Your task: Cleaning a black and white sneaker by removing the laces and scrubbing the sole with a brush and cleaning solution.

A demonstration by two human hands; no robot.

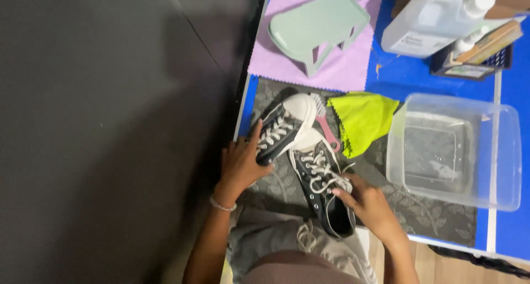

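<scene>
Left shoe: a black canvas high-top sneaker with white laces and white rubber toe cap (280, 128) is lying on the grey leaf-patterned mat (430, 215), long axis running near-left to far-right, toe pointing far.
Left hand (241, 165): resting on the near-left end of that shoe, fingers spread over its side and laces; pressing, not wrapped around.
Right shoe: a matching black canvas sneaker (323, 187) is lying just right of the first, toes touching, heel hanging over the near desk edge.
Right hand (369, 202): fingers curled together at the laces and collar of this shoe, pinching there.
Nearer hand: each is sitting on its own shoe.
Surroundings: pink-handled brush (326, 130) and yellow-green cloth (361, 120) are lying far of the toes; clear plastic tub (505, 157) is standing right.
</scene>
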